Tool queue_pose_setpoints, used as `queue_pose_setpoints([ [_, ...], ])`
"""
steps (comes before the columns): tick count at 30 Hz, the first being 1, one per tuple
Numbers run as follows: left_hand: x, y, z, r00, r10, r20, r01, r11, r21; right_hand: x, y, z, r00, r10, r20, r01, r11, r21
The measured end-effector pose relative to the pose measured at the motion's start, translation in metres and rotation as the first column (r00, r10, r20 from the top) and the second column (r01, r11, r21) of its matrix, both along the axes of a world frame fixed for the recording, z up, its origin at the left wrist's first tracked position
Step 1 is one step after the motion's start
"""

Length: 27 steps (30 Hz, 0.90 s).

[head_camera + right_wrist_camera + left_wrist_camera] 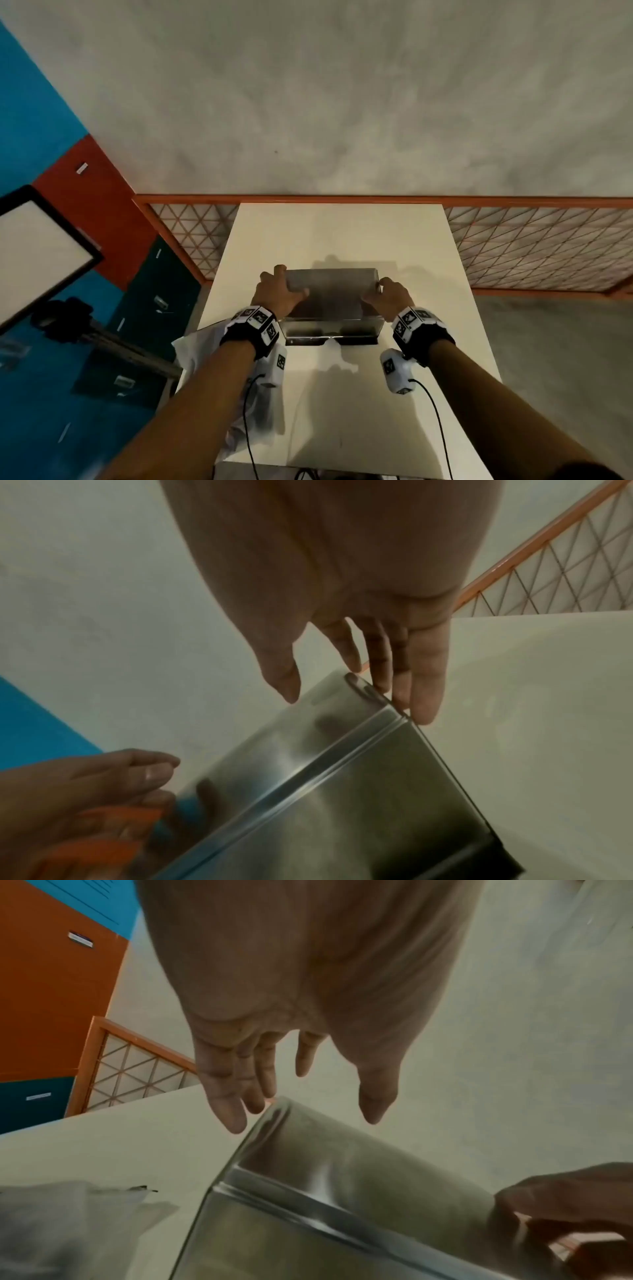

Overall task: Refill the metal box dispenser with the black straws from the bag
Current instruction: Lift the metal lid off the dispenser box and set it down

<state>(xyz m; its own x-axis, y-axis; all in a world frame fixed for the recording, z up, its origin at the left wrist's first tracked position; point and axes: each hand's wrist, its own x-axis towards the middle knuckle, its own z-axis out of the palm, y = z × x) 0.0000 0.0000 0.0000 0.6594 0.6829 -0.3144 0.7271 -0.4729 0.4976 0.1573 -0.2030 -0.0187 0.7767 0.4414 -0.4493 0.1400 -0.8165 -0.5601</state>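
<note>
The metal box dispenser stands in the middle of the white table. My left hand grips the left end of its steel lid, fingers behind the far corner and thumb on top. My right hand pinches the right end of the lid the same way, thumb on top and fingers down the side. The plastic bag lies crumpled under my left forearm and shows as grey plastic in the left wrist view. No black straws are plainly visible.
A white monitor on a dark stand sits left of the table. An orange-framed mesh fence runs behind the table. Blue and orange lockers stand at the left. Wrist-camera cables trail over the table's near part.
</note>
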Motion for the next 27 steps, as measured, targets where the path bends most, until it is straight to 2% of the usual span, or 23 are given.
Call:
queue_pose_setpoints([
  [5,0.008,-0.001,-0.006,0.992,-0.02,-0.124,0.017,1.0,-0.021,-0.007,0.011,0.007,0.999,-0.031,-0.01,0.03,0.997,-0.073],
  [10,0.015,0.001,-0.014,0.982,0.033,-0.184,-0.031,0.999,0.015,-0.012,0.018,0.017,0.998,-0.069,-0.01,0.067,0.992,-0.103],
  [27,0.023,0.008,-0.021,0.973,0.112,-0.201,-0.118,0.993,-0.02,-0.014,0.024,0.019,0.995,-0.103,-0.02,0.099,0.987,-0.127],
])
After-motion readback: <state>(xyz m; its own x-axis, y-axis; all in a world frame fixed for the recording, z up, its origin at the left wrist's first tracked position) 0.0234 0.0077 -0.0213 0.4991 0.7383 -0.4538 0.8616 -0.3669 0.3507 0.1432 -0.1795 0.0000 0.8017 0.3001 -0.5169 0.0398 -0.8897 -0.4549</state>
